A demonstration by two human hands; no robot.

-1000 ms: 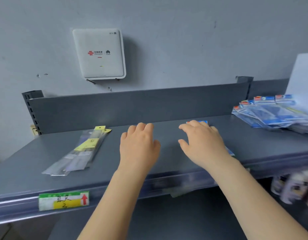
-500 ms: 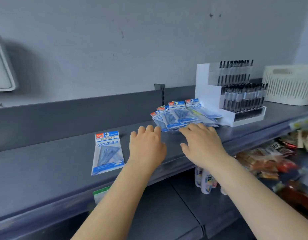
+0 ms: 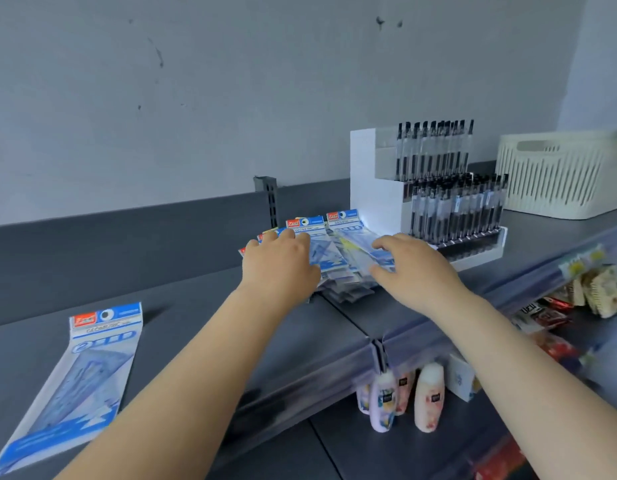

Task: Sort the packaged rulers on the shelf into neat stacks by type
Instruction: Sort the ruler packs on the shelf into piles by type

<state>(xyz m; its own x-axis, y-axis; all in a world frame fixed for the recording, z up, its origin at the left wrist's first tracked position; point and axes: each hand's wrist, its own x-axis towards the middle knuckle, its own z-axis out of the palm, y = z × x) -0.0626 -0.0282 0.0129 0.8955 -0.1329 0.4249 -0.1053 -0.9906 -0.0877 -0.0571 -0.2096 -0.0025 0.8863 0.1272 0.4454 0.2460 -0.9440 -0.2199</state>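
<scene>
A messy pile of blue packaged ruler sets lies on the grey shelf, just left of a pen display. My left hand lies over the pile's left side with fingers fairly straight. My right hand is at the pile's right side, its thumb and fingers touching the top packet; whether it pinches the packet is unclear. One single blue ruler set packet lies flat alone at the shelf's left front.
A white display of black pens stands right behind the pile. A cream slotted basket sits at the far right. Small bottles and hanging snack packets fill the lower shelf.
The view has swung right, away from the clear ruler packets and wall box. Both hands have moved forward from the bare shelf onto the blue pile.
</scene>
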